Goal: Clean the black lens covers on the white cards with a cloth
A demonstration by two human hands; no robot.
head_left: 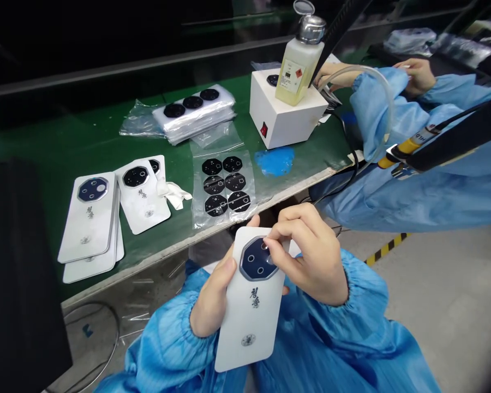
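Note:
My left hand (213, 295) is closed around the left edge of a white phone back cover (249, 322), which is tilted above my lap. Its dark blue octagonal camera plate (251, 267) has round lens openings and a silver rim. My right hand (313, 259) is pinched at the plate's upper right, fingertips touching or just over it; whatever they may hold is too small to make out. Just beyond my hands, on the green bench, a clear sheet of black octagonal stickers (224, 183) lies near the edge.
More white back covers (88, 218) lie stacked at the left, beside a crumpled white cloth (174, 194). Behind sits a pile of bagged black stickers (196, 114). A solvent bottle (297, 71) stands on a white box (278, 112). A co-worker's blue sleeves (376, 103) are at right.

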